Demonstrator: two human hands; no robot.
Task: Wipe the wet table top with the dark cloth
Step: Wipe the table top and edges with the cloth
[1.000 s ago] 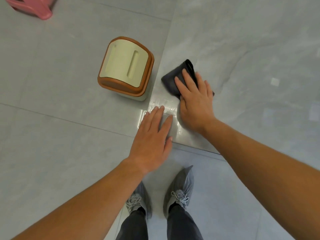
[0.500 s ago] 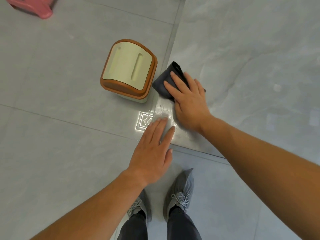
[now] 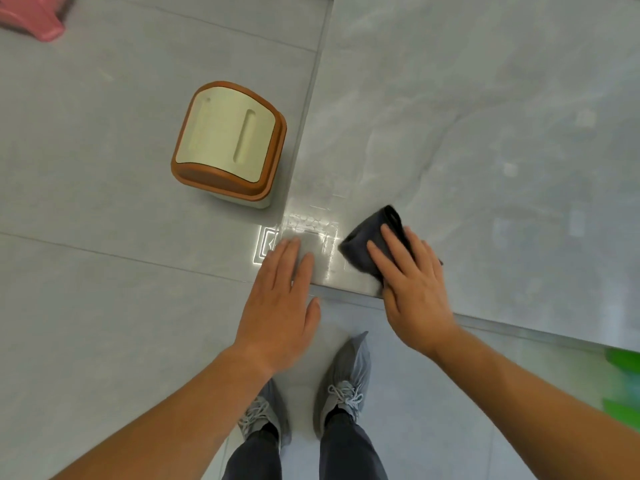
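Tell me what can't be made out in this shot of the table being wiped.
- Head view: most of the dark cloth lies hidden under the right hand.
- The table top beneath both the cloth and the left hand is covered, so wetness there is unknown.
- The pink object is cut off by the top left edge.
- The green items at the right edge are blurred and cropped.
- The bin has its lid shut; contents unseen.
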